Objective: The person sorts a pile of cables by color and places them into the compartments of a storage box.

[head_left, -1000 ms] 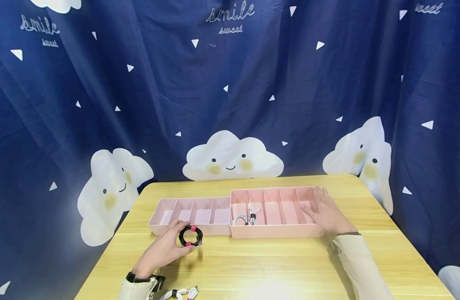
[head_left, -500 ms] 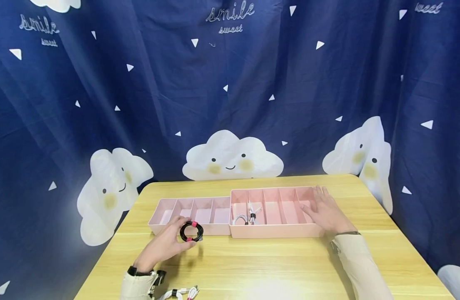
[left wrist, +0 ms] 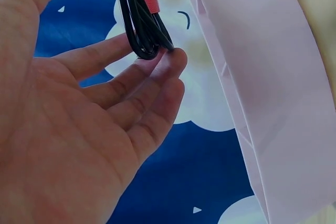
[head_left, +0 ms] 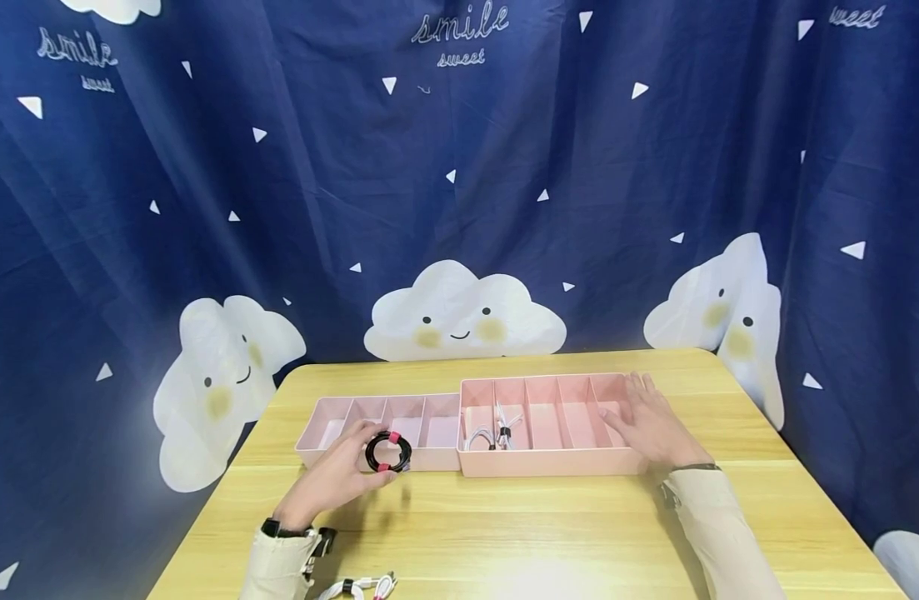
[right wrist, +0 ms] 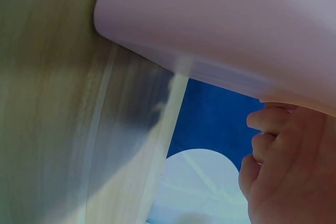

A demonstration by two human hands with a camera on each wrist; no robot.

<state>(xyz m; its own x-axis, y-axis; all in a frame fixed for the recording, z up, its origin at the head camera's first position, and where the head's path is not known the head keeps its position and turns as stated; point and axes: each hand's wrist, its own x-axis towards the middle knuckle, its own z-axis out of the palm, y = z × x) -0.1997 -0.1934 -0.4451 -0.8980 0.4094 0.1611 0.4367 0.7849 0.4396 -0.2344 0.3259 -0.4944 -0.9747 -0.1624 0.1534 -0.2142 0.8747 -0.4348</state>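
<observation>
My left hand [head_left: 332, 479] pinches a coiled black cable [head_left: 407, 451] between thumb and fingers, above the table in front of the lavender divided box [head_left: 437, 459]. Pinkish-red straps [left wrist: 151, 2] bind the coil in the left wrist view. At the right end of the pink divided box [head_left: 552, 463], my right hand [head_left: 654, 425] grips the end wall, with the thumb over the inside. Tied white cables [head_left: 506, 433] lie in the pink box's two leftmost compartments. The right wrist view shows curled fingers [right wrist: 265, 145] beside the box wall.
More tied white cables [head_left: 357, 587] lie at the table's near edge, by the left sleeve [head_left: 275, 567]. The two boxes stand end to end on the wooden table [head_left: 549, 525]. A dark blue curtain [head_left: 459, 217] with cloud prints hangs behind.
My left hand has moved slightly forward and to the right with the black cable, closer to the lavender box. The right hand and both boxes have stayed in place.
</observation>
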